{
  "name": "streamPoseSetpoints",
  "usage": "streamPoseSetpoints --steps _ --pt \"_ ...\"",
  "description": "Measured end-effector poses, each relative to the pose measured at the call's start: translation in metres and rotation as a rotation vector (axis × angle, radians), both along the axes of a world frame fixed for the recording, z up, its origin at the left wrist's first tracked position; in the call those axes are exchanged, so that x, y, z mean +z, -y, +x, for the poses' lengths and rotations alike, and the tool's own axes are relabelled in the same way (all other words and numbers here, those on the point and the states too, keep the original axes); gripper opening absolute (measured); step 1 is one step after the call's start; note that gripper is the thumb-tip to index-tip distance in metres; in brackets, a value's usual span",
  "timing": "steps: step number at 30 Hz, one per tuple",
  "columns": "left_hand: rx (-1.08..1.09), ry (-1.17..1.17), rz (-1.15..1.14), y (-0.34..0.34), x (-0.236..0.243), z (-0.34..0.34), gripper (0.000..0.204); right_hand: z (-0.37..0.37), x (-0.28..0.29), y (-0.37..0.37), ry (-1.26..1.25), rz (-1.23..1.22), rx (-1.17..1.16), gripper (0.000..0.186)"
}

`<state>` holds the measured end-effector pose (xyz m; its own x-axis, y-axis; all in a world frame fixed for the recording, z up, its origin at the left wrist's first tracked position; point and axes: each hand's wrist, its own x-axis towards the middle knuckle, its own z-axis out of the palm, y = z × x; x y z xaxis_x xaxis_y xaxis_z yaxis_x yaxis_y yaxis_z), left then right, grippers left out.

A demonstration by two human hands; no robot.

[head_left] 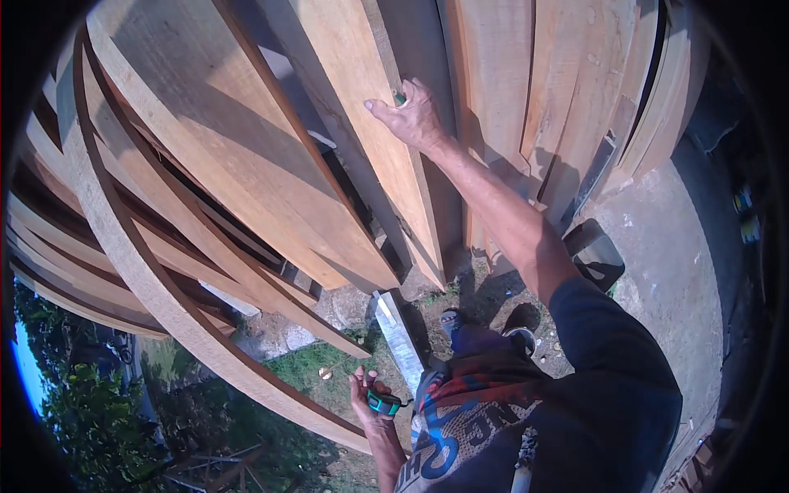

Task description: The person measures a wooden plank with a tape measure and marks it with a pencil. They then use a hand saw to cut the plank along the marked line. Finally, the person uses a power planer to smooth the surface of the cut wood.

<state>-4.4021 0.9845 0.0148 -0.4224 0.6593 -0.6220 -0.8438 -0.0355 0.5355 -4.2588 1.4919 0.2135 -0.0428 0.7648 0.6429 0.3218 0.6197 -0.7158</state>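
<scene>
My right hand (411, 115) reaches up to an upright pale plank (427, 214), its fingers curled at the plank's edge, with a small green bit (400, 98) partly hidden under them. Low in the view, my left hand (368, 398) is closed on a green and black tape measure (385, 402). Just to the right of that hand, a long silver metal piece (394, 333) lies low beside my body.
Many wooden boards (197, 140) stand side by side, with a long curved board (148, 263) crossing at the left. A dark container (596, 255) sits on the concrete (657, 271) at right. Grass (320, 370) and leafy plants (90, 411) show below left.
</scene>
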Motion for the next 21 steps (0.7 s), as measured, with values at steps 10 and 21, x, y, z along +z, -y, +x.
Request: streamPoseSetpoints --steps 10,21 --pt "-0.262 -0.125 0.013 0.006 0.008 0.004 0.04 -0.014 0.005 0.137 -0.072 0.108 -0.065 0.057" --pt "-0.424 -0.36 0.038 0.081 0.023 -0.027 0.032 0.029 0.01 0.267 -0.132 0.171 -0.04 0.041"
